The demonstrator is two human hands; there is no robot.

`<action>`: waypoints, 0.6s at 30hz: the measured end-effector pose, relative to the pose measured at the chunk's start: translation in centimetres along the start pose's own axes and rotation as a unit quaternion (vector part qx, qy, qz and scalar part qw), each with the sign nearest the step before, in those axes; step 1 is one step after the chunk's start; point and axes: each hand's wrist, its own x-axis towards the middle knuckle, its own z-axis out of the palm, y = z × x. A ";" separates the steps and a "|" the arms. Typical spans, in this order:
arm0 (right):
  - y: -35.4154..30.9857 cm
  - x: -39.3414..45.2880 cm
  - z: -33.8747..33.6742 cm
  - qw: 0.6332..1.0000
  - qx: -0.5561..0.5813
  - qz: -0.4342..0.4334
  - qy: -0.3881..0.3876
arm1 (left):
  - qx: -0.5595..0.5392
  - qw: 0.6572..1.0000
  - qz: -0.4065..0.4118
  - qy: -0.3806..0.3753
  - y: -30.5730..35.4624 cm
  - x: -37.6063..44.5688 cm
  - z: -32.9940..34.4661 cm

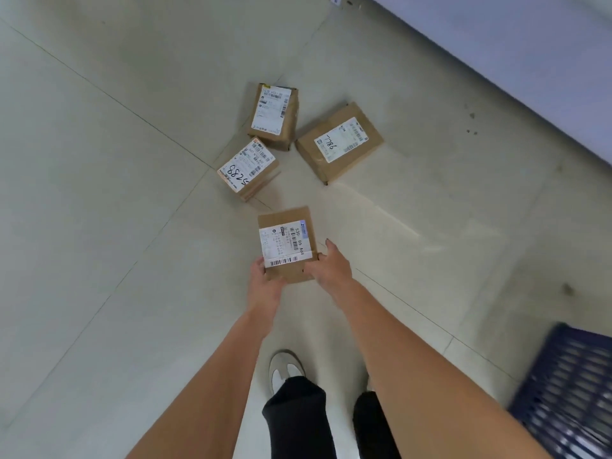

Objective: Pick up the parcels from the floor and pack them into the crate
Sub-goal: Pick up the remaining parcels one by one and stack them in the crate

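A small brown cardboard parcel [285,241] with a white label reading 530 is held above the floor between both hands. My left hand [264,282] grips its near left corner, thumb on top. My right hand [328,265] grips its near right edge. Three more brown parcels lie on the tiled floor beyond: one marked 5289 [246,167], one with a printed label [274,114], and one marked 7786 [339,141]. The dark blue slatted crate [569,392] stands at the lower right.
The floor is pale tile with thin grout lines. A light wall or cabinet front [516,54] runs diagonally across the upper right. My feet and dark trousers [294,405] are at the bottom centre, left of the crate.
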 end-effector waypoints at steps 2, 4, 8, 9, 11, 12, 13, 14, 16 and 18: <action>0.6 -2.4 -3.1 1.000 0.017 -0.004 0.024 | 0.011 1.000 0.023 0.005 0.9 -2.5 2.5; 1.5 -4.7 -6.2 0.998 0.031 -0.015 0.050 | 0.055 0.998 0.025 0.015 1.9 -4.8 5.0; 4.3 -8.5 -12.3 0.997 0.043 -0.021 0.065 | 0.102 0.993 0.049 -0.017 3.1 -9.4 10.3; 5.3 -9.3 -14.0 0.996 0.048 -0.023 0.068 | 0.119 0.990 0.068 -0.029 3.2 -10.6 11.8; 7.4 -10.9 -17.8 0.994 0.077 -0.028 0.071 | 0.155 0.981 0.108 -0.047 3.5 -13.2 14.8; 8.6 -11.8 -19.8 0.993 0.099 -0.027 0.065 | 0.161 0.978 0.124 -0.053 3.6 -14.7 16.4; 9.9 -12.6 -22.0 0.990 0.126 -0.026 0.060 | 0.160 0.975 0.141 -0.065 3.7 -16.1 18.1; 11.3 -13.4 -24.1 0.986 0.159 -0.020 0.055 | 0.158 0.971 0.157 -0.082 3.6 -17.7 19.9; 14.1 -15.1 -27.7 0.972 0.229 -0.006 0.052 | 0.160 0.962 0.189 -0.114 3.2 -20.5 23.3; 17.8 -17.2 -32.1 0.953 0.297 0.014 0.061 | 0.171 0.952 0.214 -0.134 2.3 -24.5 27.7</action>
